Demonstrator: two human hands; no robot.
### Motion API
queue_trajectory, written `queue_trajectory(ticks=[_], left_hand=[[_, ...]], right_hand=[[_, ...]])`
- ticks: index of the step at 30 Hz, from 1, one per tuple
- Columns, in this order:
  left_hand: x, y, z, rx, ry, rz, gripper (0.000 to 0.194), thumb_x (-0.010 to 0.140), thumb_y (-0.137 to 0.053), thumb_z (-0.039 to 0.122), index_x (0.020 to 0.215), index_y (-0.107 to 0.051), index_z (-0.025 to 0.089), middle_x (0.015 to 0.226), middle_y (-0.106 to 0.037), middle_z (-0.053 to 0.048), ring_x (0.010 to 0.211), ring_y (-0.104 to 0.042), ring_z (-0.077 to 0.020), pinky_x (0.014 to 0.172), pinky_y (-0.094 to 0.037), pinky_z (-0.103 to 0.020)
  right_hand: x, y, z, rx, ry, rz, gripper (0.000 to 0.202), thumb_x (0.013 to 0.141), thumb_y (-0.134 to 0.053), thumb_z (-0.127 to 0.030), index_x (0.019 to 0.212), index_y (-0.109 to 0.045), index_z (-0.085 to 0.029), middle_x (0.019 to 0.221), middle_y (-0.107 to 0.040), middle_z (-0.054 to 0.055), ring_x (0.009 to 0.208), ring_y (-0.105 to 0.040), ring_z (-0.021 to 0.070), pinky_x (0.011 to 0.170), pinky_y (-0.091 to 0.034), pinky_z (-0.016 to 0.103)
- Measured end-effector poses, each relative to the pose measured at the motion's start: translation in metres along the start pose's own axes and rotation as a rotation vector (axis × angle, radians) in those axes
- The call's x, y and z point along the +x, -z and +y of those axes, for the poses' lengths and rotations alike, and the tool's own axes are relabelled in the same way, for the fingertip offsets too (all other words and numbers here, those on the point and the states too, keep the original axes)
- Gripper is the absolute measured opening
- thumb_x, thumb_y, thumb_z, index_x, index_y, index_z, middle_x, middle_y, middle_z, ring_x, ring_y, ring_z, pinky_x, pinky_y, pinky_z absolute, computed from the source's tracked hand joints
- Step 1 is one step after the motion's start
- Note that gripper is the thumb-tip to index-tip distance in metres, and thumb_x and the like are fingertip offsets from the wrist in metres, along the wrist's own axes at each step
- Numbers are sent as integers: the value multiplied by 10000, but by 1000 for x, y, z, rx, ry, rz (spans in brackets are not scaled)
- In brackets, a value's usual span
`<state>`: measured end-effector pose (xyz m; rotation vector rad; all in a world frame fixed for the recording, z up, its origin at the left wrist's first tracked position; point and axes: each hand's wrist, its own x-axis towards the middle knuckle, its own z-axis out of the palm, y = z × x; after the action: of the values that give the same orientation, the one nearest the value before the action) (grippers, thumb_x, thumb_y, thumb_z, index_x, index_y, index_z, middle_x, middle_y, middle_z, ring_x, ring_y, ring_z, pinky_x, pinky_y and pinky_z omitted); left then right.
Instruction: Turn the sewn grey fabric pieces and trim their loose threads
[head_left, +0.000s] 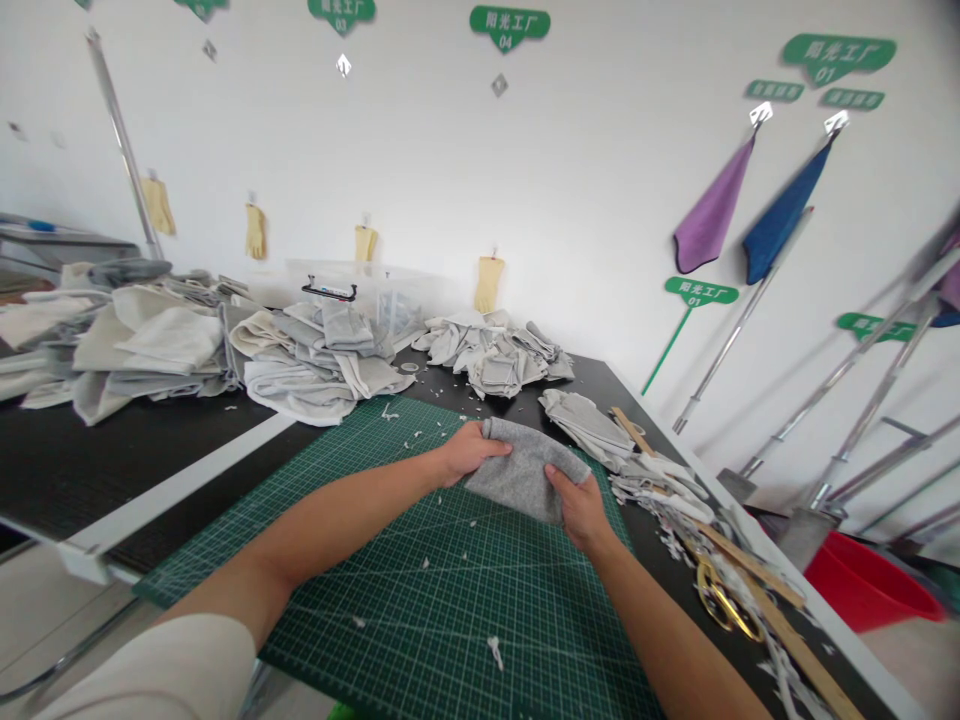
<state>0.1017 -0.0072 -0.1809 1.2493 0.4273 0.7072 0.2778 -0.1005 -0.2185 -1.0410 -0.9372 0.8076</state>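
Observation:
A grey piece of cloth (525, 470) is stretched between my two hands above the green cutting mat (420, 600). My left hand (469, 452) grips its left upper corner, thumb lying on top. At the cloth's right side, my right hand (579, 505) pinches the edge with the thumb on the near face; its other fingers are mostly hidden behind the fabric. Small white scraps (495, 652) lie scattered over the mat. Just beyond the cloth rests a small stack of folded grey cloths (589, 425).
Large heaps of grey and white cloth (165, 340) cover the table's left, with another pile (499, 355) at the back. Gold-handled scissors (724, 600), wooden strips (787, 630) and cuttings lie along the right edge. A clear plastic box (405, 295) stands near the wall; a red bucket (862, 585) is at right.

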Motion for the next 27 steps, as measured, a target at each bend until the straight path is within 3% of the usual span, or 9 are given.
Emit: queue_trajectory(ticks=[5,10,17,22,27], left_hand=[[-5,-5,-3,-37,0,-174,505,561,-774,187,1046,-647,122,995,-677,-124,873,-635,-221,802,-482,-354],[-2,-2,-1,82,-8,-74,421,555,-762,200,955,-684,94,931,-693,-111,852,-639,-221,829,-476,-369],[4,42,7,184,60,-22,384,552,-723,166,926,-681,90,836,-698,-86,777,-635,-205,773,-482,-350],[1,68,1,276,43,47,275,597,-682,182,849,-688,71,787,-685,-115,670,-609,-195,675,-472,-328],[-15,82,0,264,55,67,237,616,-665,187,832,-694,95,803,-687,-101,706,-617,-208,689,-472,-327]], right_hand=[[1,0,0,-25,35,34,321,652,-734,-335,923,-677,-173,916,-693,47,833,-625,201,815,-472,355],[3,6,1,-92,16,-2,332,659,-719,-355,922,-651,-165,866,-680,41,796,-608,186,753,-478,317],[9,25,4,-177,-120,-74,384,670,-661,-480,867,-602,-156,581,-577,-19,458,-515,119,448,-428,246],[12,39,19,-254,-211,-39,376,673,-636,-512,797,-564,-165,579,-569,-26,413,-489,101,398,-396,229],[9,43,34,-327,-228,-51,338,700,-619,-493,772,-563,-167,557,-555,-32,396,-454,88,380,-347,214]])
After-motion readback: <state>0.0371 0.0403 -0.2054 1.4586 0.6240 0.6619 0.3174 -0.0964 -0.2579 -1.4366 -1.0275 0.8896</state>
